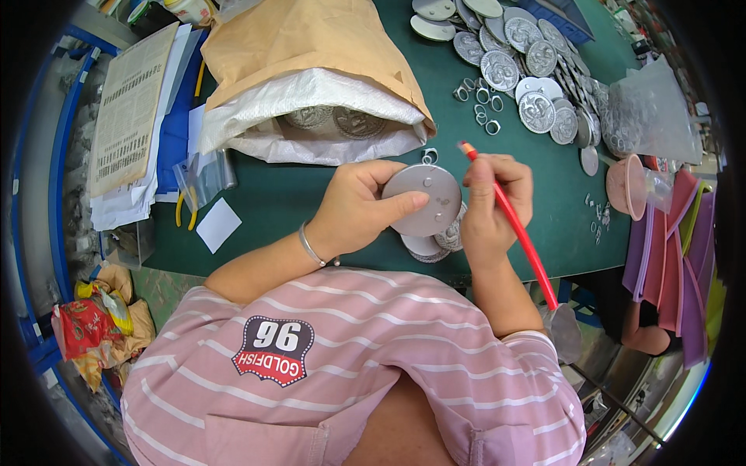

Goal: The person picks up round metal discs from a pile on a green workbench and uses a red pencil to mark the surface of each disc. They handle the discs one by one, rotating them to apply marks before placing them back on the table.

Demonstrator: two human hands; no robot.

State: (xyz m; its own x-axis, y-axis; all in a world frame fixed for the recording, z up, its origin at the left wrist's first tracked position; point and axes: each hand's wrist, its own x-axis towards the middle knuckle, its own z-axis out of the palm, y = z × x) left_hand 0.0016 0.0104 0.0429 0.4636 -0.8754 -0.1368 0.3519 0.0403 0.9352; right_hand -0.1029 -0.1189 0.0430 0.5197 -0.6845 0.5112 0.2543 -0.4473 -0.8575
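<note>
Pinched between the thumb and fingers of my left hand [359,198] is a round grey metal medallion [416,224]. Its flat face with small raised studs is turned up. A red pencil [522,235] slants through the closed fingers of my right hand [498,203], one end pointing up beside the medallion. Under the held piece, more medallions [426,247] lie stacked near the table's front edge, partly hidden. Just beyond it sit a few small metal rings [429,155]. Further medallions [359,122] show inside the mouth of a brown sack [311,43] with a white lining.
A large medallion heap [540,58] covers the far right, with loose rings [482,99] beside it. A clear plastic bag [649,116] and a pink cup [625,188] stand at right. Papers [128,116], yellow-handled pliers [186,208] and a white card [219,225] lie left.
</note>
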